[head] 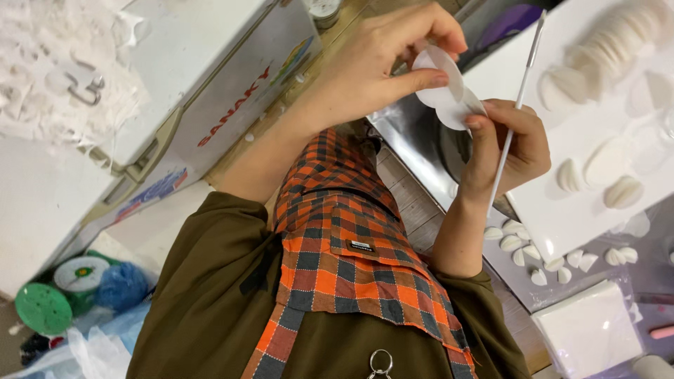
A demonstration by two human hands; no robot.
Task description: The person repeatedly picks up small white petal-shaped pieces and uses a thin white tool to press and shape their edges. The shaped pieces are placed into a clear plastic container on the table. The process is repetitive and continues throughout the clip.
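White chest appliance [210, 63] at left with red lettering and colourful sticker [298, 60], clear plastic-wrapped white stack [588, 328] lower right

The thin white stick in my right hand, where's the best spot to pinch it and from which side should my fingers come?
Probably pinch the thin white stick on its bare upper stretch, just above the right hand, coming from the side facing the white board. It stands nearly upright and slim, and the left hand with the round white discs crowds the other side.
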